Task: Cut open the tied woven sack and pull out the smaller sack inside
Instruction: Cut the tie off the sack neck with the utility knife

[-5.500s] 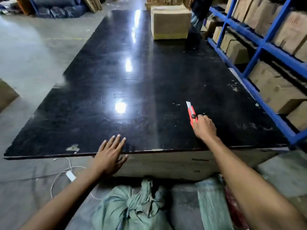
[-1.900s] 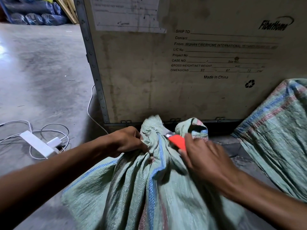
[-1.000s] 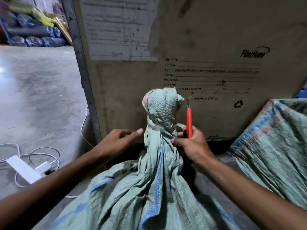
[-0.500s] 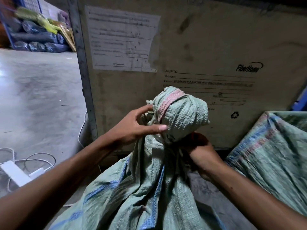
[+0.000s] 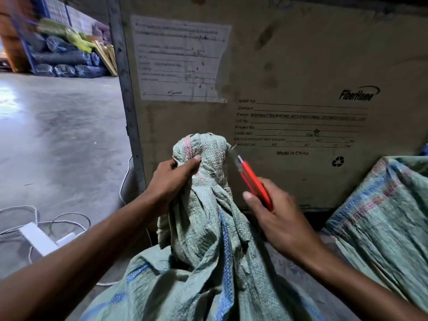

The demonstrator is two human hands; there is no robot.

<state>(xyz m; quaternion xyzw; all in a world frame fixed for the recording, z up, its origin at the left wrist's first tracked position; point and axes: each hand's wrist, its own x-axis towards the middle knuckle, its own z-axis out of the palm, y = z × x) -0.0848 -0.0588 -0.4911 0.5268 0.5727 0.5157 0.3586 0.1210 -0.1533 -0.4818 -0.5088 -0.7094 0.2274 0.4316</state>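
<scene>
Warehouse floor, at the foot of a printed shipping crate (image 5: 289,72): I have my left hand (image 5: 172,179) clamped around the bunched neck of the tied woven sack (image 5: 203,239), just under its knotted top, which I judge keeps the cloth taut and upright for the blade. My right hand (image 5: 278,218) is closed on one red utility knife (image 5: 253,181), its tip touching the knot's crate-side edge (frayed strands show there). The hands sit apart, one on either side of the neck. The sack stands directly in front of the crate, its body spreading toward me. A second woven sack (image 5: 379,216) leans against the crate to the right. Left of the crate, one white power strip (image 5: 38,238) lies on the concrete with loose cable. No smaller inner sack is visible yet.
</scene>
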